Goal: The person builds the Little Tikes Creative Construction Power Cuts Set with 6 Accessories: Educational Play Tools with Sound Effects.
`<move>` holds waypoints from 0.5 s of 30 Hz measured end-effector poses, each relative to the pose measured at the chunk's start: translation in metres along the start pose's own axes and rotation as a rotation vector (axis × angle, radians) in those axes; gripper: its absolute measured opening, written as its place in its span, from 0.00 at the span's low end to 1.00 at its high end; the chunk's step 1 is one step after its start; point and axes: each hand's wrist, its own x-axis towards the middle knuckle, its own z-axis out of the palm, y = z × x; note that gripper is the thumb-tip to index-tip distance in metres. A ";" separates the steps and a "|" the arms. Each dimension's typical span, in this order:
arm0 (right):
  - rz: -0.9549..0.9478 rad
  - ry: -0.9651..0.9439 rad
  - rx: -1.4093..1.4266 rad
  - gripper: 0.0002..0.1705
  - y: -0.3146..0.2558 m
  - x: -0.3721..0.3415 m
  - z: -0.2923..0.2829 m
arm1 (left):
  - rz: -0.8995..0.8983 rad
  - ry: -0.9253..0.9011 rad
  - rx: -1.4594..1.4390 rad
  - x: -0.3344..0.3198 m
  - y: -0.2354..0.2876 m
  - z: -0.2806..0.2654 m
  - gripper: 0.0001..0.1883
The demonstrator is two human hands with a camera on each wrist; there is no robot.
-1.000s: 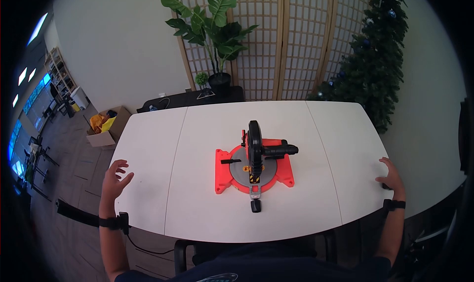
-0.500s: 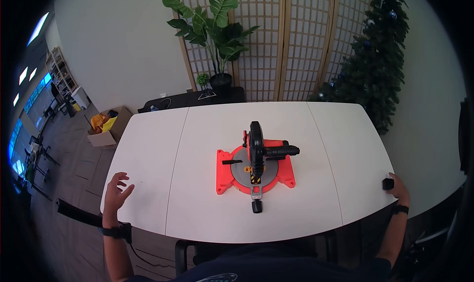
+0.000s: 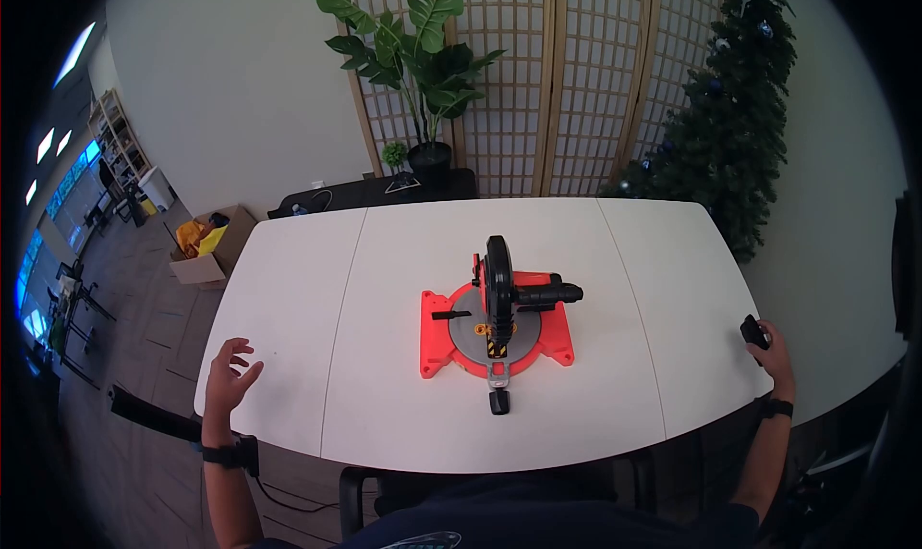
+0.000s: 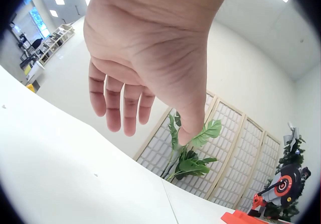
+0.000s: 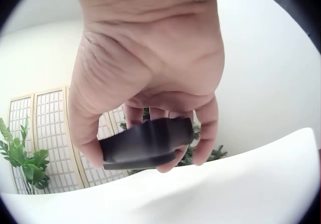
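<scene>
My right hand (image 3: 774,355) holds a small dark block-shaped object (image 3: 754,331) at the table's right edge. In the right wrist view the thumb is on one side of the dark block (image 5: 148,141) and the fingers are behind and around it; motion blur hides its finer details. My left hand (image 3: 230,372) hovers over the left end of the table with fingers spread and relaxed, and its bare palm (image 4: 145,48) shows in the left wrist view. Between both hands, at mid-table, stands a red and black miter saw (image 3: 497,323) with a grey round base.
The white table (image 3: 403,424) has two seams across it. Behind it are a potted plant (image 3: 428,155), a lattice screen (image 3: 576,88) and a decorated Christmas tree (image 3: 715,126). A cardboard box (image 3: 226,246) sits on the floor at the left. Chair armrests (image 3: 351,501) flank the person's body.
My right hand has taken hold of the dark block at the table's right edge and turned it, raising its far end. The left hand has shifted slightly toward the body.
</scene>
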 end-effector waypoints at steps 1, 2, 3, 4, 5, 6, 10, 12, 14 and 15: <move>0.074 -0.035 0.132 0.35 -0.022 0.000 0.000 | 0.008 -0.004 -0.009 0.001 0.004 0.000 0.29; -0.067 -0.020 0.078 0.34 -0.006 0.012 0.004 | 0.008 -0.003 -0.010 0.003 0.009 0.000 0.29; -0.068 -0.020 0.078 0.34 -0.023 0.013 0.005 | 0.018 -0.020 -0.016 0.004 0.015 0.001 0.28; -0.053 -0.028 0.099 0.36 -0.055 0.013 0.007 | 0.028 -0.037 -0.023 0.006 0.020 0.002 0.28; -0.038 -0.035 0.121 0.38 -0.080 0.016 0.011 | 0.027 -0.037 -0.023 0.008 0.026 0.003 0.28; -0.138 -0.012 0.079 0.39 -0.091 0.022 0.015 | 0.045 -0.056 -0.015 0.010 0.032 0.004 0.27; -0.202 -0.106 0.211 0.40 -0.159 0.022 0.022 | 0.106 -0.097 -0.029 0.017 0.061 0.004 0.26; -0.280 -0.132 0.205 0.40 -0.185 0.023 0.024 | 0.132 -0.108 -0.044 0.019 0.075 0.004 0.25; -0.398 -0.201 0.153 0.41 -0.219 0.023 0.022 | 0.158 -0.122 -0.059 0.022 0.090 0.002 0.24; -0.398 -0.201 0.154 0.41 -0.234 0.022 0.023 | 0.202 -0.125 -0.054 0.023 0.099 0.001 0.24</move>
